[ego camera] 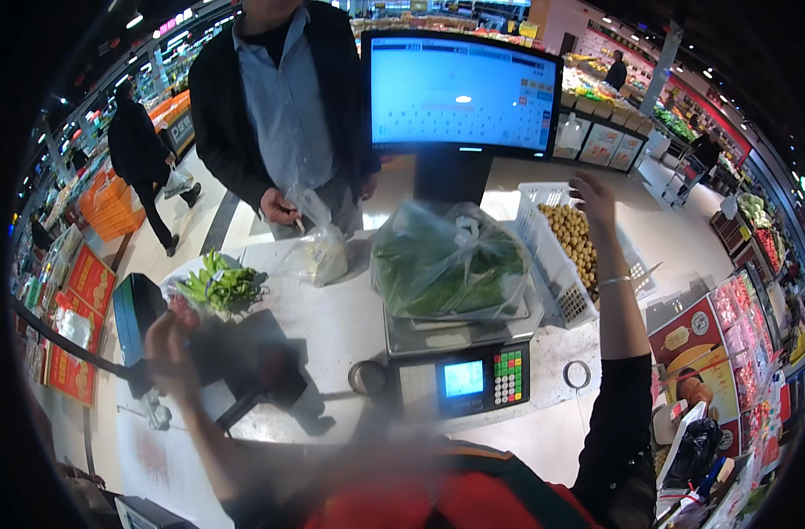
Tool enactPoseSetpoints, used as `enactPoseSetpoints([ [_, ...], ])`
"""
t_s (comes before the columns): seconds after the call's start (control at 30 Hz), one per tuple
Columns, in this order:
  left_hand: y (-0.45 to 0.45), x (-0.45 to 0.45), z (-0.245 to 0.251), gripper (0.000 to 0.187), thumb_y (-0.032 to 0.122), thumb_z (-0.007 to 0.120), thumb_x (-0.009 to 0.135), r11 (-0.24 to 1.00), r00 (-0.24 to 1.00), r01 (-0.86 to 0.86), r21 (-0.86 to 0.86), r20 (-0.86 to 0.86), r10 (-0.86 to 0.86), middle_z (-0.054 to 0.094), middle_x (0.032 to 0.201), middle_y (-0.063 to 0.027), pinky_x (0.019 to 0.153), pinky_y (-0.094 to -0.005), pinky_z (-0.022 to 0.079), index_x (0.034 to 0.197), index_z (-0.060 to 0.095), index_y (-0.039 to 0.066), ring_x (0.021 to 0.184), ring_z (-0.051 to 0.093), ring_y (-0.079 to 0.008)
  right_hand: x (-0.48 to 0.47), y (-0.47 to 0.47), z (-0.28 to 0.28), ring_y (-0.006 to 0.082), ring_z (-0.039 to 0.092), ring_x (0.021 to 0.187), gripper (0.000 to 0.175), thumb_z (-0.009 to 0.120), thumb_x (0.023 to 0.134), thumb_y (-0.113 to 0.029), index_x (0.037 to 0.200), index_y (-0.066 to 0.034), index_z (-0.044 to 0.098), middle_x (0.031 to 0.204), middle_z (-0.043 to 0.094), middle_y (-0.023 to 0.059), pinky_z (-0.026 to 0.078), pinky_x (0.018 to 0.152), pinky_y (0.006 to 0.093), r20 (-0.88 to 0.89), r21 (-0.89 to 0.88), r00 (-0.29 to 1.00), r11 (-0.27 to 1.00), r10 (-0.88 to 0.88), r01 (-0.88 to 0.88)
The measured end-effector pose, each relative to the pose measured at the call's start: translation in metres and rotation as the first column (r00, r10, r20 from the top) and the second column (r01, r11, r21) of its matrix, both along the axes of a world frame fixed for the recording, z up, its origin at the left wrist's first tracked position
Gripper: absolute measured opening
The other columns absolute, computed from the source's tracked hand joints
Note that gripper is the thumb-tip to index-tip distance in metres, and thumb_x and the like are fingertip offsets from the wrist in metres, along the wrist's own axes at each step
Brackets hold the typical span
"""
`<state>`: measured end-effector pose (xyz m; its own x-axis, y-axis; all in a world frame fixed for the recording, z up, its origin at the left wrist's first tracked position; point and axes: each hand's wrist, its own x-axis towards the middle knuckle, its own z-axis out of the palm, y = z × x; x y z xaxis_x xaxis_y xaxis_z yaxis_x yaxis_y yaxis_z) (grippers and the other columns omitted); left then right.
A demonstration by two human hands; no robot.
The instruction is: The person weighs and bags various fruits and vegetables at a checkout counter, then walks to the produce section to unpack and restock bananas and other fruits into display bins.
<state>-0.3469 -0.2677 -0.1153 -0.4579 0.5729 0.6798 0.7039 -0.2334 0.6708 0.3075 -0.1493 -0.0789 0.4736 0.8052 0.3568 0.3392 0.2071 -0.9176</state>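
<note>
My right hand (592, 198) is raised beside the large monitor (462, 92), over the edge of a white plastic crate (561, 297) of small round brown produce (564, 231). A bracelet is on that wrist. My left hand (169, 344), blurred, hangs above the left part of the counter (329, 317), near a dark device (138, 311). Whether it holds anything cannot be told. A knotted clear plastic bag of green vegetables (448, 278) rests on the weighing scale (465, 330), whose keypad (508, 377) and lit display face me. Green bunched vegetables (220, 281) lie at the counter's far left.
Across the counter stands a person (283, 112), one hand on a small clear plastic bag (321, 254) that rests on the counter. A metal ring (576, 375) lies right of the scale. Packaged goods (739, 330) stand at the right; another person (138, 145) walks at the left.
</note>
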Motion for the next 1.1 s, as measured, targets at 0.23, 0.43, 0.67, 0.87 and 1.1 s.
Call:
enactPoseSetpoints([
  [0.23,-0.07,-0.076,-0.02,0.012,0.006,0.044,0.087,0.953,0.955,-0.288,-0.098,-0.103,0.279,0.057,0.081,-0.0057,0.061,-0.0249,0.047,0.093,0.055,0.001,0.07,0.056,-0.013,-0.087,0.103,0.042,0.0221,0.065,0.079,0.036,0.058,0.081,-0.019,0.115,-0.0064,0.058,0.087,0.066,0.0125,0.05,0.073,0.0309,0.422,0.059,0.907,0.998,-0.004,-0.023],
  [0.43,-0.07,-0.083,-0.025,0.01,0.007,0.044,0.085,0.97,0.961,-0.239,-0.036,0.134,0.242,0.055,0.079,-0.0084,0.065,-0.0285,0.046,0.088,0.051,0.0,0.07,0.055,-0.0157,-0.155,0.129,0.056,0.0334,0.059,0.092,0.043,0.049,0.082,-0.014,0.125,-0.0069,0.049,0.096,0.061,0.0198,0.047,0.084,0.0399,0.732,0.145,0.68,0.985,-0.04,-0.098],
  [0.67,-0.074,-0.088,-0.028,0.012,0.009,0.043,0.087,0.95,0.905,-0.301,-0.083,0.289,0.312,0.053,0.082,-0.0045,0.071,-0.0265,0.042,0.087,0.052,0.002,0.074,0.05,-0.0148,-0.094,0.1,0.018,0.0356,0.053,0.089,0.065,0.053,0.077,-0.008,0.138,-0.0106,0.031,0.095,0.052,0.0191,0.045,0.079,0.0442,0.778,0.167,0.563,0.956,-0.277,0.24],
  [0.87,-0.072,-0.089,-0.027,0.013,0.013,0.044,0.089,0.924,0.927,-0.374,-0.082,0.002,0.375,0.054,0.082,-0.0042,0.07,-0.0274,0.042,0.089,0.053,0.003,0.075,0.052,-0.0158,-0.034,0.08,-0.019,0.0342,0.048,0.1,0.073,0.054,0.073,-0.008,0.141,-0.0187,0.029,0.104,0.047,0.0172,0.038,0.087,0.0462,0.825,0.095,0.493,0.927,-0.277,0.363],
  [1.1,-0.07,-0.083,-0.022,0.012,0.011,0.045,0.089,0.921,0.927,-0.375,-0.104,-0.029,0.374,0.055,0.082,-0.0053,0.07,-0.0272,0.043,0.089,0.053,0.003,0.075,0.054,-0.0164,-0.037,0.097,-0.015,0.0318,0.05,0.092,0.079,0.053,0.072,-0.005,0.142,-0.0282,0.025,0.097,0.046,0.0144,0.04,0.08,0.0459,0.895,0.159,0.321,0.892,-0.311,0.423],
])
